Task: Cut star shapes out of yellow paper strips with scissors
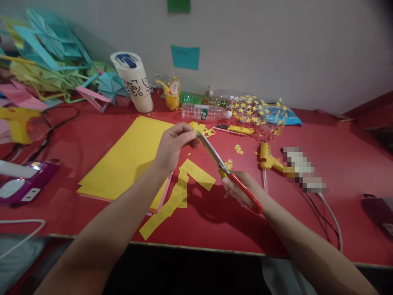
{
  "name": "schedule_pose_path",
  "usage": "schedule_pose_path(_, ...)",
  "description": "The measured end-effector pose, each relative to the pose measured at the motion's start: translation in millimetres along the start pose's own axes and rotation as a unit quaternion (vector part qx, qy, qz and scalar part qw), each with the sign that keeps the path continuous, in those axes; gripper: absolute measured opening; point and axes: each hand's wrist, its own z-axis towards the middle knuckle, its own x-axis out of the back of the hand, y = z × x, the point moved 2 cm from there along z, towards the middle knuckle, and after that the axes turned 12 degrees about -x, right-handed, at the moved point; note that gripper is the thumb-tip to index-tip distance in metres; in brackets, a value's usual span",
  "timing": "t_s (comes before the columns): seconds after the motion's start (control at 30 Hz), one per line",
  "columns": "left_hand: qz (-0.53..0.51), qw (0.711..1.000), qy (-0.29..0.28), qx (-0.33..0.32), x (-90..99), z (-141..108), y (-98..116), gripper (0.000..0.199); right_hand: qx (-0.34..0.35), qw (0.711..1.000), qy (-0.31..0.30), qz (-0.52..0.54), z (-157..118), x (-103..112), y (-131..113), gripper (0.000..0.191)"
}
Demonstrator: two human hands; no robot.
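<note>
Yellow paper piece [196,125] pinched in left hand [172,144], at the tips of scissors [232,177] gripped in right hand [241,188]

A red table [353,164] bears yellow sheets [129,155], paper strips [199,174] and a tumbler [138,88].

White tumbler [135,84] w/ blk lettering: stands rear L on red tabletop [350,172]. Adj. L: folded-paper pile [49,39], multi-col. Clear plastic btl. [190,111], white cap: lies horiz., rear ctr. Blue note [185,57]: on wall [260,49] above btl. Yellow glue gun [267,155]: R side, near pixelated obj. [303,170] w/ cable. Purple unit [38,178]: far L.
</note>
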Motion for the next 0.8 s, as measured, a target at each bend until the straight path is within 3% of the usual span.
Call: schedule_pose_path(0.8,0.040,0.999,-0.007,-0.010,3.7,1.6,-0.2,0.009,0.005,1.000,-0.004,-0.001,1.2,0.9,-2.1,0.051)
